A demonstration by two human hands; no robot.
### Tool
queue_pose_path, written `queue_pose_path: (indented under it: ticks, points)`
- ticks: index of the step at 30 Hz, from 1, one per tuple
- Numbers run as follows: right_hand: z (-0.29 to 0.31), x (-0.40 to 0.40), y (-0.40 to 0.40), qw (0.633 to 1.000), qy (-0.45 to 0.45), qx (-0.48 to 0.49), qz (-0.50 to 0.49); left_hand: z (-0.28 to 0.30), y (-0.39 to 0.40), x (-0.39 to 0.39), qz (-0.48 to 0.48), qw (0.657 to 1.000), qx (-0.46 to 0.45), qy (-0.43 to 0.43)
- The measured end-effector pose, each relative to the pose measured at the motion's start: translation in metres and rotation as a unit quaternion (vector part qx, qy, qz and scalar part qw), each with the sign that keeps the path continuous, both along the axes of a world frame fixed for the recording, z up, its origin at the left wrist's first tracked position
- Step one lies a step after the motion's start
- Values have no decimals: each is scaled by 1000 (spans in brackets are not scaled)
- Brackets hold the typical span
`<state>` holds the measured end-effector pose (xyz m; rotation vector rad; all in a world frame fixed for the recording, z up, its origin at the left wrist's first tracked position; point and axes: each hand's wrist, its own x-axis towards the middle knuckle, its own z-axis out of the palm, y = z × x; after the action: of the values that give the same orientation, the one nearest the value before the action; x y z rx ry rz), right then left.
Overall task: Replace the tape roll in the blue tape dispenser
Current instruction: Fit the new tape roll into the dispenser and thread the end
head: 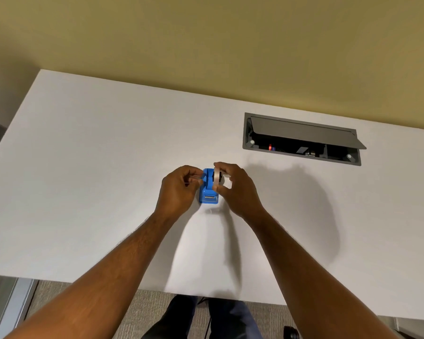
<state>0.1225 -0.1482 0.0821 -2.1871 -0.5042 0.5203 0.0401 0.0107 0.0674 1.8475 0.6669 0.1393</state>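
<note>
A small blue tape dispenser stands on the white table, its cutter end toward me. My right hand grips a clear tape roll with a dark core, held upright just above the dispenser's right side. My left hand pinches what looks like a thin strip of clear tape to the left of the dispenser. The dispenser's back part is partly hidden behind my fingers and the roll.
A grey cable box with its lid propped open is set into the table at the back right. A yellow wall runs behind the table. Beyond the near table edge are carpet and my legs.
</note>
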Motion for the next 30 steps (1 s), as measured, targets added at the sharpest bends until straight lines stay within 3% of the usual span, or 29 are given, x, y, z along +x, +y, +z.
queue_pose_path:
  ticks: [16,30]
  points:
    - [-25,5,18,995,-81,-46,22,-14,-2,13,-35,997,46,48]
    - [-36,11,24,995,-66,-72,17,-12,-6,19,-64,993,87,37]
